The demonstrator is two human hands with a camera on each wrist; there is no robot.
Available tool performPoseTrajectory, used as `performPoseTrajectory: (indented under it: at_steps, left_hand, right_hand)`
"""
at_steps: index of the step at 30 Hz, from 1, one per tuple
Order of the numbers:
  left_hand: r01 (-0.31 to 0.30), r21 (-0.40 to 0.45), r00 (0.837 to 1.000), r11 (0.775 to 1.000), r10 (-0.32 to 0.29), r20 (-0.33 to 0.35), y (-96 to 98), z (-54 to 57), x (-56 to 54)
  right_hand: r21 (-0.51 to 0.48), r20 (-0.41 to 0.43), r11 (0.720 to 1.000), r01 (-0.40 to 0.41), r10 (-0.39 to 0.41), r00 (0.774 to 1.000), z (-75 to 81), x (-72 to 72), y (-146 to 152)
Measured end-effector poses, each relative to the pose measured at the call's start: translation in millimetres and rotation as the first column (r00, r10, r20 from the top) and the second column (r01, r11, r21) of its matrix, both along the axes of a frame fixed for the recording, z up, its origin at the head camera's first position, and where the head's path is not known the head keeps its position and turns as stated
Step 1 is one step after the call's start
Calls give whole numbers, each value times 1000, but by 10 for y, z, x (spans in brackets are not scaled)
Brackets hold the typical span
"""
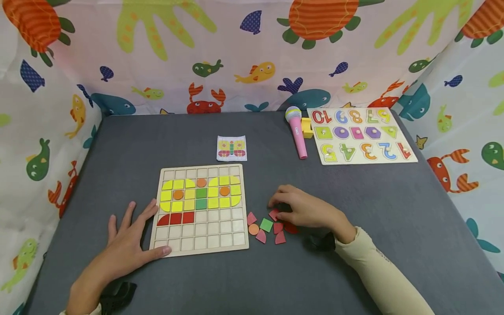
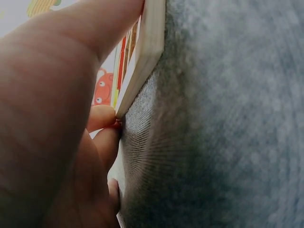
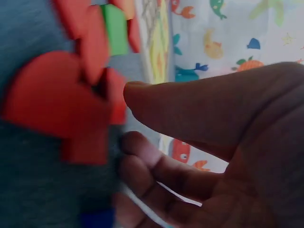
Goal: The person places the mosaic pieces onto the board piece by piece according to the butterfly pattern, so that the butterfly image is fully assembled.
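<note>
A wooden grid board (image 1: 212,242) lies flat, with yellow, orange, green and red tiles in its upper and middle rows. My left hand (image 1: 127,243) is spread along its left side, fingertips at the edge and thumb on the near left corner. My right hand (image 1: 307,209) hovers low at the loose pieces right of the board, fingers bent. In the right wrist view, its thumb (image 3: 161,107) is beside a red piece (image 3: 116,95), with a gap to the other fingers. Around it lie several red pieces (image 1: 280,237), a green square (image 1: 266,225) and an orange disc (image 1: 253,229).
Behind the board lies a small picture card (image 1: 231,148) with a butterfly pattern. Farther right are a pink toy microphone (image 1: 297,133), a yellow block (image 1: 307,127) and a number-and-shape puzzle board (image 1: 364,135). A sea-animal curtain (image 1: 228,39) surrounds the grey table (image 1: 275,280).
</note>
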State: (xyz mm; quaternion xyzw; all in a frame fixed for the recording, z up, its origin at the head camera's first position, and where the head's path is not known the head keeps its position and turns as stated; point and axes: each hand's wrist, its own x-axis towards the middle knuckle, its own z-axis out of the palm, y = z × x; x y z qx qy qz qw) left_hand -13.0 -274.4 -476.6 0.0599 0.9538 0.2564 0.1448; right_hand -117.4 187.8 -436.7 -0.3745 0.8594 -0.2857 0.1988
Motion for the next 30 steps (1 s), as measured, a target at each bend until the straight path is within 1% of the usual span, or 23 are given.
performPoseTrajectory:
  at_steps: [9,14,19,22,26,30]
  left_hand:
    - [-2,-15,1000,1000,2,-2,2,5,-12]
    - [-6,8,1000,1000,6,11,6,14,-4]
    - [5,22,1000,1000,-5,10,-13,37,-16]
    - [3,10,1000,1000,-3,11,-7,39,-18]
    - [-1,1,1000,1000,1,12,15,29,-18]
    - [-3,4,1000,1000,3,10,12,33,-11]
  right_hand:
    - [-13,-28,999,35,-35,999,-91,37,3]
    - [-8,-42,1000,30,-30,999,-104,30,-28]
    - [-17,-51,1000,25,-26,998,-114,28,-78]
    - [-21,-28,1000,-3,2,1000,-102,31,-152]
    - [-4,7,997,-78,78,997,-77,43,-218]
    - [4,3,992,-127,127,992,-64,51,-226]
